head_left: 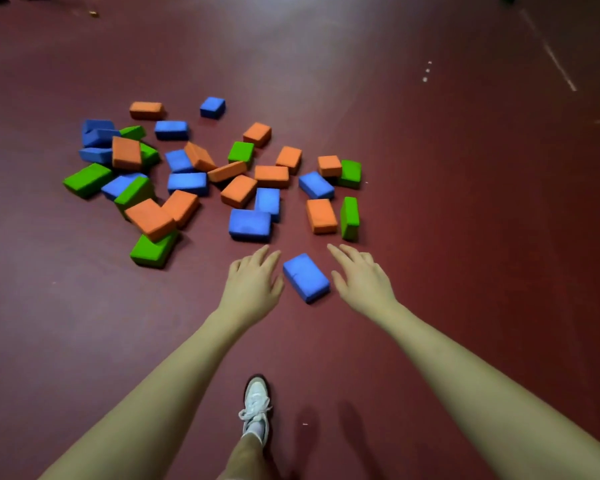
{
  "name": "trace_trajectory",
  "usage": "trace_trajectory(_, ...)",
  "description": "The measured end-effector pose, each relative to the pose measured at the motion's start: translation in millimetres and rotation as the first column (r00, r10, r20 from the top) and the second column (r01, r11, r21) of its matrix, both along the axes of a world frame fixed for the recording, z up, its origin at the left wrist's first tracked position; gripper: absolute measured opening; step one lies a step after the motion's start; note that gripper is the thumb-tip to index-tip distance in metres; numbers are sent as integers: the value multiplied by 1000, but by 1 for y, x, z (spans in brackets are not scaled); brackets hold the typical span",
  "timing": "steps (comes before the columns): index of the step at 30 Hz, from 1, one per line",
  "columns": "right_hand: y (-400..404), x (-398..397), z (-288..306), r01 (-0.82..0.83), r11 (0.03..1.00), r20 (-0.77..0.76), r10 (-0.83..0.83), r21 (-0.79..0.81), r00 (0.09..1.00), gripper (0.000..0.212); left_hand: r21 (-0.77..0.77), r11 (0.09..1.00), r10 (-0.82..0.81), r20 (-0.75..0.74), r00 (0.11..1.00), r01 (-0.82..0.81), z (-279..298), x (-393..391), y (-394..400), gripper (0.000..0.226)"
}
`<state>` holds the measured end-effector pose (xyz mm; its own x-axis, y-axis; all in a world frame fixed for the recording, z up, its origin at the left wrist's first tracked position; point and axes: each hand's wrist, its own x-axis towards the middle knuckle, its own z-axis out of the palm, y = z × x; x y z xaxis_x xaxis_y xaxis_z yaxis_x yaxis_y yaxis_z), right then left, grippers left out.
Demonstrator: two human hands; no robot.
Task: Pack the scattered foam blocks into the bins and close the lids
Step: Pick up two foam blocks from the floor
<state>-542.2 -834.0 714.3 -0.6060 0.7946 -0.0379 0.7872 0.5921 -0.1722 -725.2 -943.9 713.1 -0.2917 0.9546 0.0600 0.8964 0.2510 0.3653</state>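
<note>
No legible text, label, brand or number on the foam blocks (306,277), floor (465,202) or shoe (256,407).

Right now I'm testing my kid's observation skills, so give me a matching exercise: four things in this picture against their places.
Things:
1. blue block
2. shoe
3. upright green block
4. lone blue block

Places:
A. far edge of the pile
B. between the left hand and right hand
C. right edge of the pile
D. near the bottom of the picture

Pairs: 1-B, 2-D, 3-C, 4-A
</note>
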Motion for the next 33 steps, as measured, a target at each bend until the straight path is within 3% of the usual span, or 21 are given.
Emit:
trace_trajectory(9, 154, -66, -24, 125, 987, 22, -123, -98, 992, 57, -92, 994, -59, 43, 997, 63, -27, -83, 172, 50)
trace_trajectory(20, 322, -80, -110, 120, 961, 99, -98, -250, 990, 56, -312, 948, -37, 110, 993, 70, -111, -105, 337, 55)
trace_trajectory(25, 391, -76, -178, 71, 947, 155, -23, -314, 988, 56, -409, 910, -16, 119, 993, 63, -178, -98, 406, 52)
trace_trajectory(30, 447, -78, -267, 65, 922, 209, 18, -383, 978, 57, -469, 880, -11, 147, 989, 79, -265, -94, 453, 68)
trace_trajectory(33, 468, -79, -332, 83, 917, 196, -5, -391, 981, 56, -528, 846, -19, 118, 993, 78, -332, -95, 470, 61)
